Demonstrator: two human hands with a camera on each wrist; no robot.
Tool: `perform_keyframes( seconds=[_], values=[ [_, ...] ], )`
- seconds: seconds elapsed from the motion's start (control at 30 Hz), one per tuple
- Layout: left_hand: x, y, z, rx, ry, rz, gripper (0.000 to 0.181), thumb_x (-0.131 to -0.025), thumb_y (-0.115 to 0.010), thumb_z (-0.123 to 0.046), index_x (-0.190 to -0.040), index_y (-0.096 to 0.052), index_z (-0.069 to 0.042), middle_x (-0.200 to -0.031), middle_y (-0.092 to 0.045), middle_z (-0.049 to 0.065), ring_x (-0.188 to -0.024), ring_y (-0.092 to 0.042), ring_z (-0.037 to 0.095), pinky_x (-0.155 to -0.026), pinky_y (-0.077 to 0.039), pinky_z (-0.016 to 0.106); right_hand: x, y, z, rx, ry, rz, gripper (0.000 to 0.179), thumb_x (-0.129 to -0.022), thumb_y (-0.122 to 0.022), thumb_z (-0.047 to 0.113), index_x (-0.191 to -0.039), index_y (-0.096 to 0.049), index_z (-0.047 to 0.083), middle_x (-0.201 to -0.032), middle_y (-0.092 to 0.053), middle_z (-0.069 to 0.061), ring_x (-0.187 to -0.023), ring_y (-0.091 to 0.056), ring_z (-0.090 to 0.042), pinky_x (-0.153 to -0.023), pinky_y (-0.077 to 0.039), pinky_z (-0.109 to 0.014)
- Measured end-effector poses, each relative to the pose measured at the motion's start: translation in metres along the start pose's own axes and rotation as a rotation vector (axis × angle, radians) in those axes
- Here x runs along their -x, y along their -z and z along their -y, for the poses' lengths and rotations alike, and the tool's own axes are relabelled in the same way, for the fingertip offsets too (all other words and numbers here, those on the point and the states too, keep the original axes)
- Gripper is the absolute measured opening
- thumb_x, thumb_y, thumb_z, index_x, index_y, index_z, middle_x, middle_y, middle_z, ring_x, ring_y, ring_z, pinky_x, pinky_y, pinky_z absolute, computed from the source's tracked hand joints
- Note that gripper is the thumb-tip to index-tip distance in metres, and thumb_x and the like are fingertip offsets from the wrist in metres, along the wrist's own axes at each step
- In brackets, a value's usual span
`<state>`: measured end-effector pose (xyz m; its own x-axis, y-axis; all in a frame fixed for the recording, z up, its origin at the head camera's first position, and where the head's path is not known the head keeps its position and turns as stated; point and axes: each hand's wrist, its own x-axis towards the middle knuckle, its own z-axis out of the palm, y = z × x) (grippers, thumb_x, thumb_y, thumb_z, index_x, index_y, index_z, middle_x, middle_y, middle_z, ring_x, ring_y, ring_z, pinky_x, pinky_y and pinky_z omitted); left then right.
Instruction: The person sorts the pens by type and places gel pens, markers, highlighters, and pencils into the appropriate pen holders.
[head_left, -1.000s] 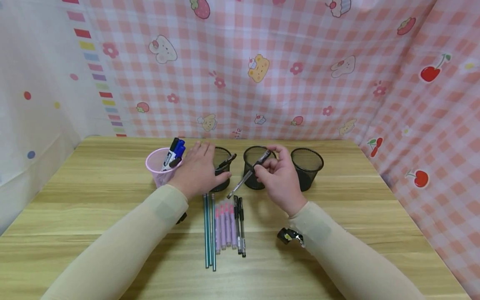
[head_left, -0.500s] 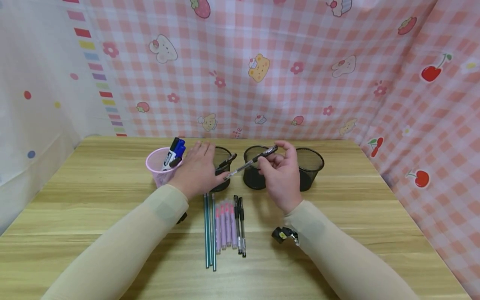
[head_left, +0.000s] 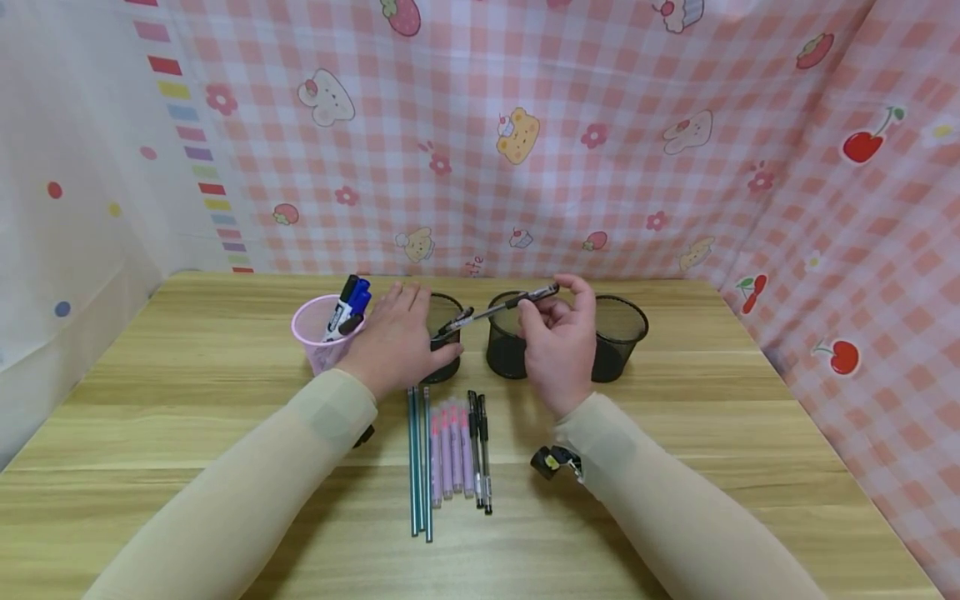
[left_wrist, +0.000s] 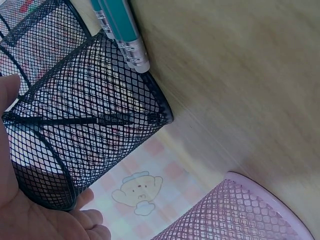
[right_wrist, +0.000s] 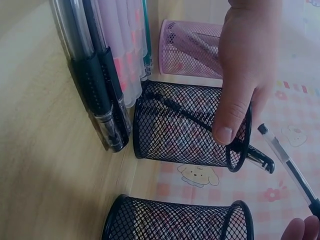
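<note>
One pen [right_wrist: 289,165]: tilted, pinched in right grip [head_left: 562,350]
Black cup [right_wrist: 172,142]: left grip [head_left: 393,342] wrapped round it — second pen [right_wrist: 257,159] inside
Counter [head_left: 750,433]: teal pencils [head_left: 413,475], lilac pens [head_left: 447,467]

Pink-checked cloth [head_left: 465,83] hangs across the upper frame and at right, white dotted cloth [head_left: 82,192] at left, wood-grained counter [head_left: 750,425] below.

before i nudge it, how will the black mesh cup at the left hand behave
The black mesh cup is probably light, given its open mesh walls. Tipped over, its round rim suggests it could roll. The gel pen slanting inside would likely slide about.
</note>
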<state>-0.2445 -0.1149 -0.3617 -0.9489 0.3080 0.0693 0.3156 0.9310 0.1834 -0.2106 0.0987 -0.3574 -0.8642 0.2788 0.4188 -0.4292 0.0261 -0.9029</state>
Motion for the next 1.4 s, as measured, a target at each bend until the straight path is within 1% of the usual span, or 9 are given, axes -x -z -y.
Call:
perform_keyframes(
  seconds=[0.17, 0.3, 0.47, 0.6, 0.83, 1.07, 1.23, 1.4],
  values=[
    [0.001, 0.001, -0.001, -0.007, -0.009, -0.002, 0.105, -0.098, -0.053, -0.074, -0.165, -0.023, 0.002, -0.173, -0.024, 0.023, -0.163, -0.014, 0.043, -0.133, -0.015, 0.056, 0.0, -0.004, -0.001, 0.016, 0.012, -0.01, 0.041, -0.1, -0.067, 0.001, -0.134, -0.047, 0.012, -0.083, -0.064, -0.001, -0.066, -0.058, -0.012, -0.061, -0.05, -0.022],
    [0.001, 0.001, -0.001, -0.006, -0.009, -0.005, 0.105, -0.098, -0.053, -0.073, -0.165, -0.024, 0.002, -0.173, -0.025, 0.023, -0.163, -0.015, 0.044, -0.133, -0.015, 0.056, 0.001, -0.006, -0.001, 0.031, 0.028, -0.014, 0.041, -0.099, -0.067, 0.0, -0.134, -0.048, 0.009, -0.086, -0.065, -0.004, -0.068, -0.057, -0.009, -0.06, -0.048, -0.021],
    [0.0, 0.001, -0.001, -0.002, -0.004, -0.01, 0.104, -0.098, -0.054, -0.073, -0.165, -0.024, 0.002, -0.172, -0.025, 0.023, -0.163, -0.015, 0.043, -0.134, -0.015, 0.055, 0.002, -0.009, -0.002, 0.058, 0.033, -0.022, 0.039, -0.099, -0.068, 0.0, -0.133, -0.05, 0.009, -0.089, -0.067, -0.008, -0.069, -0.058, -0.007, -0.061, -0.049, -0.02],
    [0.0, 0.0, -0.001, 0.001, -0.004, -0.013, 0.104, -0.098, -0.054, -0.072, -0.165, -0.025, 0.001, -0.172, -0.026, 0.023, -0.163, -0.015, 0.043, -0.134, -0.015, 0.054, 0.003, -0.011, -0.003, 0.065, 0.038, -0.023, 0.038, -0.098, -0.068, -0.002, -0.132, -0.052, 0.007, -0.09, -0.068, -0.011, -0.069, -0.058, -0.007, -0.061, -0.049, -0.02],
    [0.001, 0.001, -0.001, -0.001, -0.012, -0.012, 0.104, -0.098, -0.054, -0.072, -0.165, -0.024, 0.002, -0.172, -0.026, 0.023, -0.163, -0.015, 0.044, -0.133, -0.015, 0.055, 0.002, -0.014, -0.007, 0.084, 0.046, -0.014, 0.036, -0.098, -0.068, -0.002, -0.131, -0.056, 0.006, -0.095, -0.07, -0.012, -0.073, -0.059, -0.007, -0.062, -0.048, -0.019],
    [0.001, 0.001, -0.001, -0.001, -0.014, -0.009, 0.104, -0.098, -0.054, -0.072, -0.165, -0.024, 0.002, -0.172, -0.026, 0.023, -0.163, -0.014, 0.044, -0.133, -0.015, 0.055, 0.003, -0.018, -0.009, 0.136, 0.073, -0.008, 0.025, -0.098, -0.068, -0.001, -0.122, -0.063, 0.002, -0.098, -0.07, -0.018, -0.077, -0.06, -0.009, -0.066, -0.05, -0.018],
    [0.001, 0.0, -0.001, -0.003, -0.007, -0.015, 0.104, -0.098, -0.053, -0.073, -0.165, -0.025, 0.001, -0.172, -0.026, 0.023, -0.163, -0.015, 0.043, -0.133, -0.017, 0.055, 0.003, -0.019, -0.01, 0.179, 0.064, -0.013, 0.024, -0.098, -0.069, 0.001, -0.122, -0.065, 0.004, -0.101, -0.073, -0.018, -0.078, -0.06, -0.009, -0.068, -0.05, -0.018],
    [0.001, 0.001, -0.002, 0.008, -0.002, -0.013, 0.104, -0.097, -0.054, -0.073, -0.165, -0.025, 0.001, -0.172, -0.027, 0.022, -0.163, -0.015, 0.043, -0.133, -0.017, 0.055, 0.001, -0.02, -0.011, 0.224, 0.048, -0.002, 0.02, -0.1, -0.07, 0.006, -0.12, -0.07, 0.005, -0.101, -0.075, -0.014, -0.08, -0.061, -0.011, -0.069, -0.051, -0.018]
  ],
)
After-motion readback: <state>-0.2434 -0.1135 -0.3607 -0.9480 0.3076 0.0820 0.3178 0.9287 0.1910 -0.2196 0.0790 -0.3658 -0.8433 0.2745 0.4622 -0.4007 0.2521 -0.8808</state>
